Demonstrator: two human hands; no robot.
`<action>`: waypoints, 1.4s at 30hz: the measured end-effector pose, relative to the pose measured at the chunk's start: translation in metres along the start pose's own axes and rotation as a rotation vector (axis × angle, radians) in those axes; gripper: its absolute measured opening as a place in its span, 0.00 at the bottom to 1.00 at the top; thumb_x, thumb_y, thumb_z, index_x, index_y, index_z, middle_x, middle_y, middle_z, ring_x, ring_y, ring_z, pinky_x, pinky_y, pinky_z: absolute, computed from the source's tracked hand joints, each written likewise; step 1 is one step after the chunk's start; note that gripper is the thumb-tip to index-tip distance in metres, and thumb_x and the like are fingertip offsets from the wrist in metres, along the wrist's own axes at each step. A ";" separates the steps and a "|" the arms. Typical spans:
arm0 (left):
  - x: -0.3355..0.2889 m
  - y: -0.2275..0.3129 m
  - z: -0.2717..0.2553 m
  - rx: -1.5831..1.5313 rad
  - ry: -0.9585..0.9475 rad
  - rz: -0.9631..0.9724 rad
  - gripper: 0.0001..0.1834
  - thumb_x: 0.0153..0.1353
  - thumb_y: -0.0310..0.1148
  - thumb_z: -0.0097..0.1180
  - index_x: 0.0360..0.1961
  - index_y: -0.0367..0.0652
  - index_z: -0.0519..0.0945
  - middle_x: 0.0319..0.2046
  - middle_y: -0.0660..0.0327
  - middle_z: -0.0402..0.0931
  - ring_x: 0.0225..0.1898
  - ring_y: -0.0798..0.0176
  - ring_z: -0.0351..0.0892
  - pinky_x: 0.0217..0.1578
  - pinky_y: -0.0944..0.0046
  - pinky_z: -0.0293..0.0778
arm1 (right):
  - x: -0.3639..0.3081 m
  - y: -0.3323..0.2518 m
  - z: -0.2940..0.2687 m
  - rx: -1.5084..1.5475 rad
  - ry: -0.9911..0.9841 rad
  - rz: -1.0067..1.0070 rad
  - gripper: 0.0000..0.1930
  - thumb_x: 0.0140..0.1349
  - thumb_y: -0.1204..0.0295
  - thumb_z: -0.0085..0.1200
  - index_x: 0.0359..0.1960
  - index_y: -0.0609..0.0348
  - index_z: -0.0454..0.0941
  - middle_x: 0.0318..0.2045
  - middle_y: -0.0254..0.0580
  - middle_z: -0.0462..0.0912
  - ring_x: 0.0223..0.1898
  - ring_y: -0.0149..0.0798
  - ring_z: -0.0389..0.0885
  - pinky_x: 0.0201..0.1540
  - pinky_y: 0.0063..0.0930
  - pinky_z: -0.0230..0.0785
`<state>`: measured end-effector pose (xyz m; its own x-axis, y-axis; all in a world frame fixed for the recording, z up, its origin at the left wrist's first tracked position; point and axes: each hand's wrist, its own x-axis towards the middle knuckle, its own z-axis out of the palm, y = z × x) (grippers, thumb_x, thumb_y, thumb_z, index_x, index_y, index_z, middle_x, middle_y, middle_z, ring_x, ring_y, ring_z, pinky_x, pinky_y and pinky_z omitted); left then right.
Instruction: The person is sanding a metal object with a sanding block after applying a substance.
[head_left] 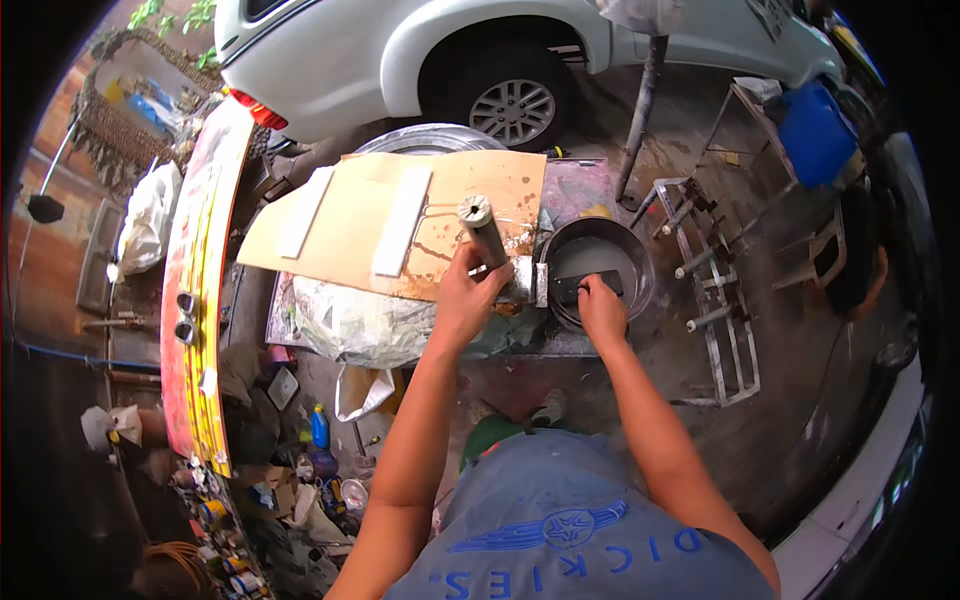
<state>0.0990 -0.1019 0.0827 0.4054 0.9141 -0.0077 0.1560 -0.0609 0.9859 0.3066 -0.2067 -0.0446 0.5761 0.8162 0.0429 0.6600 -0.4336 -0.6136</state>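
My left hand (467, 302) is closed around the lower part of a grey cylinder with a pale, rough-edged end (482, 228). A whitish, stained metal-looking piece (518, 282) sits right beside its fingers; whether it joins the cylinder I cannot tell. My right hand (603, 312) pinches a flat black block (574, 289) over a round dark tub (645, 262) of cloudy grey liquid (603, 258). The block's full shape is partly hidden by the fingers. Left of the tub, a brown cardboard sheet (345, 215) carries two white strips (404, 220) and wet, dark streaks.
A silver pickup truck (330, 75) stands beyond the table. At right are a post (643, 115), a metal frame (722, 335) and a blue container (815, 133). A long red and yellow board (205, 270) flanks the left, with clutter (315, 490) below it.
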 end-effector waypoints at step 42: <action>0.029 -0.006 -0.023 -0.687 0.254 0.141 0.20 0.74 0.51 0.48 0.46 0.43 0.70 0.33 0.62 0.70 0.37 0.64 0.73 0.60 0.41 0.71 | -0.003 0.013 0.011 0.100 0.012 -0.073 0.05 0.65 0.72 0.49 0.38 0.55 0.76 0.33 0.56 0.84 0.35 0.62 0.83 0.38 0.57 0.74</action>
<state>0.0891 -0.0654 0.0801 0.1462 0.9857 0.0837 -0.5137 0.0034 0.8580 0.3084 -0.2103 -0.0614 0.5343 0.8394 0.0997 0.6495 -0.3322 -0.6840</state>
